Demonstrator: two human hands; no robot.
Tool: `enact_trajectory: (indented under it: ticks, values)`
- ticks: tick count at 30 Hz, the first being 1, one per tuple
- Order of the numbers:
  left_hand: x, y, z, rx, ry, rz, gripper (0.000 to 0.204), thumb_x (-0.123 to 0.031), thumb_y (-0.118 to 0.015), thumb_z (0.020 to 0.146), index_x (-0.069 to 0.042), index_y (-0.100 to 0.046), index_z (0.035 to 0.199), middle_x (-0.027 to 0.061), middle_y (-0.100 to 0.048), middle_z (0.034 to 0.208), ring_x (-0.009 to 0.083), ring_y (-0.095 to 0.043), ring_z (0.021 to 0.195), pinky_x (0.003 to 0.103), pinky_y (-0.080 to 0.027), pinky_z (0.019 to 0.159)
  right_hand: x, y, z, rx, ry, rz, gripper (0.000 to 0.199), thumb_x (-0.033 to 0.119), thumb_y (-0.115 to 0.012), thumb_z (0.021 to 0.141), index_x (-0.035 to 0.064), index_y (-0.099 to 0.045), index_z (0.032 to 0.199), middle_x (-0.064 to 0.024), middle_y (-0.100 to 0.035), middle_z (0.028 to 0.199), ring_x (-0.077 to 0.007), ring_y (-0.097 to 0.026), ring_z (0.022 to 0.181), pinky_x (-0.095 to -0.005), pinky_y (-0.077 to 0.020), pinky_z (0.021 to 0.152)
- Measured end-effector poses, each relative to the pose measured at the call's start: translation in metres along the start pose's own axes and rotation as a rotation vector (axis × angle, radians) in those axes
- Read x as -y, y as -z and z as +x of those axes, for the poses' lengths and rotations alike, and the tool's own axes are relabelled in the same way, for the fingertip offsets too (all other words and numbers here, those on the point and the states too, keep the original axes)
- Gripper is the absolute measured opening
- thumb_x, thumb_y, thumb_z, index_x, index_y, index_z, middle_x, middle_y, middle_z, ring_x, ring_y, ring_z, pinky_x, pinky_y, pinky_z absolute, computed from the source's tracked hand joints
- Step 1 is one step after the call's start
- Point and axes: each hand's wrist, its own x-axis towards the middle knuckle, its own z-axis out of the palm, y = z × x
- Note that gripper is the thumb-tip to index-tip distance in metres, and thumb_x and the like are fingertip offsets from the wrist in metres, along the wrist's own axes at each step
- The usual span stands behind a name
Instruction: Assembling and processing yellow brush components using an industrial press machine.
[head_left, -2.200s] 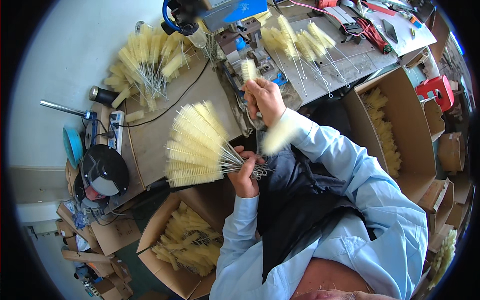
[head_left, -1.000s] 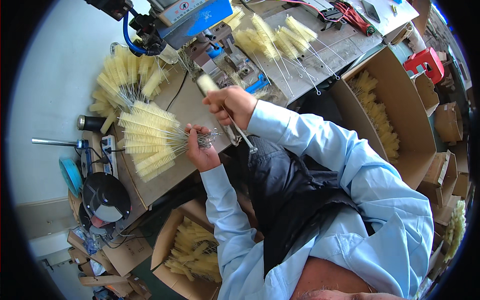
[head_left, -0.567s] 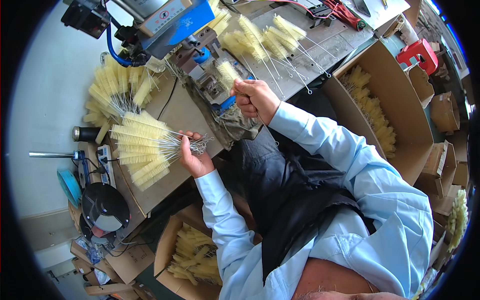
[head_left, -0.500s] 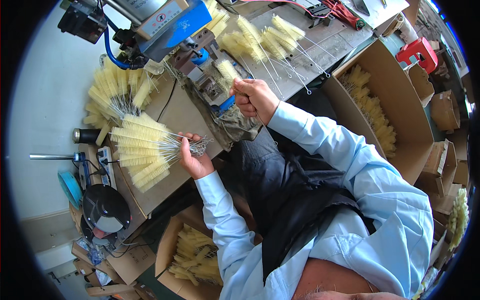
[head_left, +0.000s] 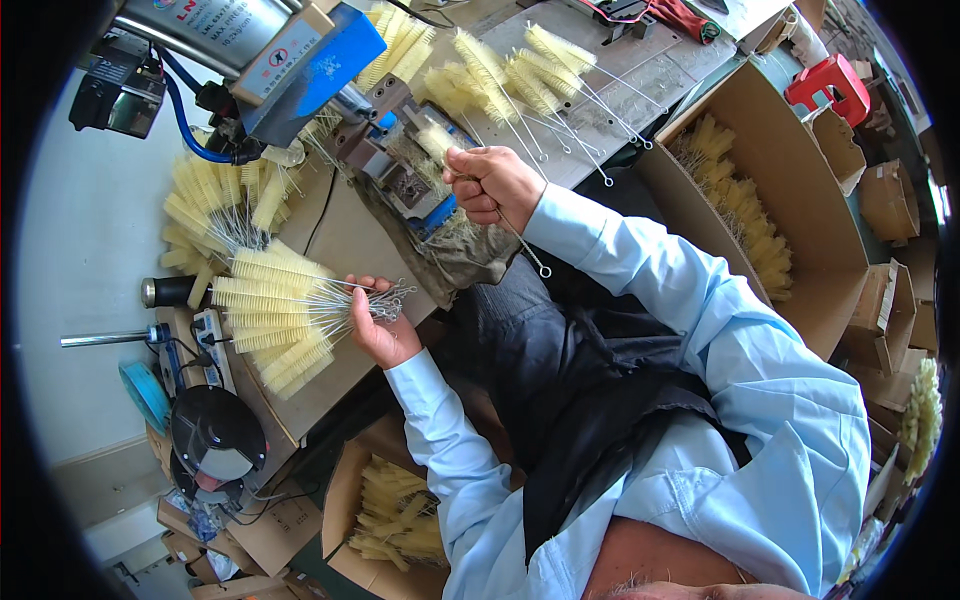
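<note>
My left hand (head_left: 385, 325) is closed around the wire stems of a fanned bundle of bottle brushes (head_left: 270, 305). Their cream bristle heads point left and the looped wire ends stick out past my fingers. Farther up, my right hand (head_left: 497, 188) grips a single bottle brush (head_left: 436, 140) just below its bristles. Its twisted wire stem passes down through my fist and ends in a loop below it. The bristle head is over the metal fixture (head_left: 408, 180) of a bench press (head_left: 310, 75), its tip slightly blurred. Whether it touches the fixture I cannot tell.
More brushes lie on the metal table (head_left: 625, 80) beyond my right hand and in a pile (head_left: 225, 200) behind the left bundle. Brush-filled cartons stand at right (head_left: 805, 200) and below (head_left: 350, 490). A black round device (head_left: 215, 430) and a power strip (head_left: 212, 345) sit at left.
The whole view has shifted a little, so the press and table appear farther left. Both hands keep their holds. The right-hand brush's stem and loop show more plainly now.
</note>
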Motion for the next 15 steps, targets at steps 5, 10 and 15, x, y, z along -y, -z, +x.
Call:
enact_trajectory:
  ticks: [5, 10, 15]
  values:
    - [-0.0005, -0.0006, -0.001, 0.014, 0.007, -0.026, 0.035, -0.015, -0.059, 0.094, 0.0, -0.05, 0.124, 0.0093, -0.058, 0.103, 0.0198, -0.055, 0.091, 0.034, -0.047, 0.083, 0.0011, 0.0038, -0.0045, -0.045, 0.056, -0.115, 0.03, 0.028, -0.054, 0.101, 0.0034, -0.054, 0.084, 0.0037, -0.04, 0.056, -0.0058, -0.032, 0.04, -0.0243, -0.0254, 0.036]
    - [-0.0012, -0.0024, -0.0018, 0.007, -0.003, -0.008, 0.03, -0.017, -0.058, 0.095, -0.002, -0.053, 0.12, 0.0081, -0.059, 0.102, 0.0201, -0.057, 0.091, 0.035, -0.047, 0.083, 0.0039, 0.0047, -0.0021, -0.114, 0.217, -0.474, 0.034, 0.027, -0.057, 0.099, -0.001, -0.061, 0.081, -0.0001, -0.049, 0.055, -0.0072, -0.038, 0.038, -0.0253, -0.0303, 0.033]
    - [-0.0001, -0.0007, -0.0008, 0.023, -0.013, -0.016, 0.03, -0.017, -0.058, 0.095, -0.001, -0.053, 0.12, 0.0085, -0.059, 0.102, 0.0205, -0.057, 0.091, 0.036, -0.047, 0.083, 0.0101, -0.0007, 0.0019, -0.155, 0.206, -0.533, 0.033, 0.027, -0.057, 0.099, -0.0008, -0.061, 0.082, 0.0002, -0.047, 0.055, -0.0069, -0.037, 0.038, -0.0253, -0.0309, 0.033]
